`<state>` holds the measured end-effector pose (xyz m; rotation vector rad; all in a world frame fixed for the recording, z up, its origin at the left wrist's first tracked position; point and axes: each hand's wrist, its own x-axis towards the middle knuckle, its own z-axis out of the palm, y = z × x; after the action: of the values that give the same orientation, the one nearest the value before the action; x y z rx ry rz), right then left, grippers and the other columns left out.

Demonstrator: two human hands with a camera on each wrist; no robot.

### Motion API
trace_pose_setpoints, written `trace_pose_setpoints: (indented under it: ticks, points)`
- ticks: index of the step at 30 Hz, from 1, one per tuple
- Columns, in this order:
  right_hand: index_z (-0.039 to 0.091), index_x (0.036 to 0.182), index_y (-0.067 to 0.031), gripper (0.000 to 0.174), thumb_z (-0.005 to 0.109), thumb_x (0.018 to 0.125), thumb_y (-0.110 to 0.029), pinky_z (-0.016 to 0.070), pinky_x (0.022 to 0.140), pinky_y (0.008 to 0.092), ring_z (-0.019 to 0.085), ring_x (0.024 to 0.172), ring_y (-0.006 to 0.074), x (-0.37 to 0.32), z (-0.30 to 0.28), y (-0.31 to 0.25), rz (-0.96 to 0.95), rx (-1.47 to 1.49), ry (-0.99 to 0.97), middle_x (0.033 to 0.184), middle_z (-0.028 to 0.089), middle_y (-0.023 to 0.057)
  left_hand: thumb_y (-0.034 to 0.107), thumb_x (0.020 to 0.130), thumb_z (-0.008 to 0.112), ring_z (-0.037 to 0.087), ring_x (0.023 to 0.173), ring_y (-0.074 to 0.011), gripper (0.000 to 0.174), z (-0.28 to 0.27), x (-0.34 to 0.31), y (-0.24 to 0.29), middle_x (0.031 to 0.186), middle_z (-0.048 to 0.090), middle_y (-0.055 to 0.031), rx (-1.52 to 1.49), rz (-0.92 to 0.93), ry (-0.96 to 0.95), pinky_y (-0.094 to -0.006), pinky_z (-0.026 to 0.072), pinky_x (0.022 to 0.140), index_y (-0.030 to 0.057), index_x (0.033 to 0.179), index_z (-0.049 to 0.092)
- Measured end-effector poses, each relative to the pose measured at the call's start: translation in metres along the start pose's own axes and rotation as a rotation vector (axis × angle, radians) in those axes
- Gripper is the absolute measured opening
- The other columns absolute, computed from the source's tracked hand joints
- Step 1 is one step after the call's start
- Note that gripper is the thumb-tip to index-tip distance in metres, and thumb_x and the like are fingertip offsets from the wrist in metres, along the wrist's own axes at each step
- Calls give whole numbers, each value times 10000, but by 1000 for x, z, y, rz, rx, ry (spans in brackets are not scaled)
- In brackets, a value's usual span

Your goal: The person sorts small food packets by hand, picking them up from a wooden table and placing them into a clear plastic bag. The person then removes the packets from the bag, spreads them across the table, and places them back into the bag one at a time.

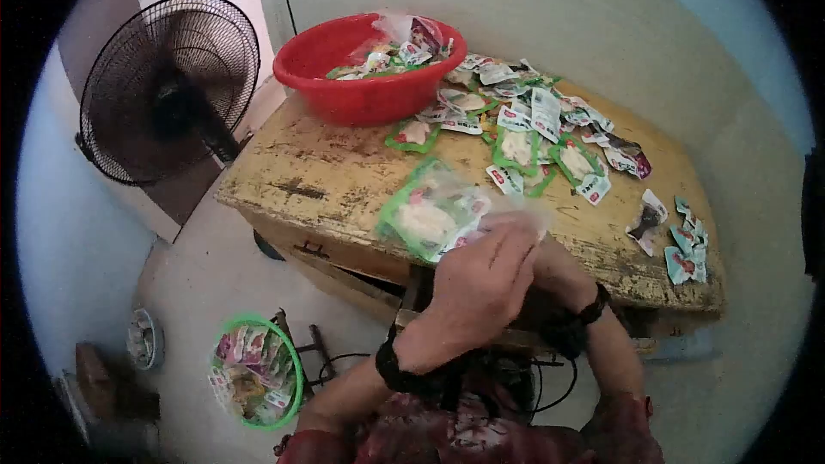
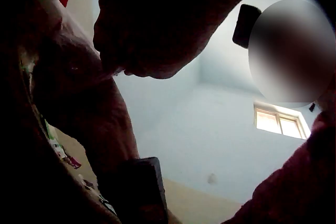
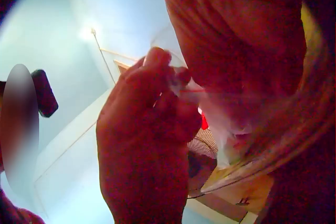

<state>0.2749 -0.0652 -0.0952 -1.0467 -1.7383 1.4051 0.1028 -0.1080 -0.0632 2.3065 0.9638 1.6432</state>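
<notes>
A clear plastic bag (image 1: 468,206) with green-edged food packets (image 1: 425,219) showing through it lies at the table's front edge. The left hand (image 1: 485,283) pinches the gathered film at the bag's near end, its fingertips bunched together. Behind it, the right hand (image 1: 554,271) is at the same end of the bag, its fingers mostly hidden in the head view. In the left wrist view, film stretches between the dark left hand (image 2: 152,29) and the right hand (image 2: 79,71). The right wrist view shows the left hand's curled fingers (image 3: 157,77) close beside the right hand (image 3: 241,35).
Loose packets (image 1: 516,146) are heaped on the worn yellow table (image 1: 301,172). A red basin (image 1: 361,99) of packets stands at the back left, several packets (image 1: 686,249) at the right. On the floor are a green-rimmed basket (image 1: 298,378) and, further left, a fan (image 1: 172,90).
</notes>
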Motion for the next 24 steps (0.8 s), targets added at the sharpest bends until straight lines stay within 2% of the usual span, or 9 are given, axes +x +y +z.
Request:
trace_pose_setpoints:
  ticks: [2,5,6,11,13,16,19,20,24]
  points:
    - [588,1254,-5,289,552,1037,-192,532,899,297,631,1024,159,-1,1,0,-36,-21,39,1172,672,69,69,887,697,677,786,-324,157,-1,1,-3,930,676,-147,-25,-23,0,-399,548,658,19,1027,645]
    - [625,1193,-1,271,553,1046,-217,539,724,245,636,835,98,-10,-2,-17,208,132,13,1028,703,24,72,901,697,667,720,-300,123,-7,-1,-9,881,657,-135,-48,-90,-15,-382,531,621,32,1003,641]
    - [647,1192,-10,266,568,1042,-214,508,613,231,599,712,72,-14,-6,-17,102,-15,-2,949,707,17,61,896,699,658,700,-290,124,-6,-3,-12,867,646,-127,-57,-110,-14,-374,519,603,37,1000,636]
    - [634,1267,-32,285,563,1038,-186,498,594,225,637,732,83,-44,-9,-32,62,-20,110,953,719,38,60,905,708,644,627,-227,107,-2,-6,-20,820,626,-112,-124,-225,-25,-340,495,556,37,978,633]
    - [640,1235,-8,264,551,1040,-161,477,596,220,693,819,93,-52,-18,-39,96,-15,146,977,728,50,57,918,689,647,648,-222,103,-3,-8,-22,821,632,-121,-116,-279,-54,-329,508,586,14,990,628]
    - [648,1208,0,257,562,1032,-166,486,605,222,693,807,94,-56,-47,-31,34,-108,210,987,727,55,69,937,672,649,694,-214,111,-2,-10,-28,826,646,-134,-136,-337,-84,-321,521,650,-10,997,622]
    - [662,1151,12,217,593,1018,-145,559,668,274,701,761,130,-52,-82,-18,18,-199,315,943,705,63,77,945,664,651,710,-203,107,0,-13,-36,826,650,-131,-143,-398,-133,-319,520,663,-11,993,626]
    - [662,1128,25,206,597,1013,-133,566,668,285,702,763,142,-50,-93,-13,31,-90,331,937,696,77,79,950,659,656,714,-205,106,-3,-10,-30,828,657,-129,-153,-483,-178,-314,520,665,-13,994,629]
    - [654,1120,28,200,607,995,-122,589,665,309,707,776,159,-46,-144,0,-3,-264,411,938,706,94,84,941,663,667,711,-222,105,0,-14,-41,829,670,-138,-126,-420,-189,-329,526,673,-10,980,637]
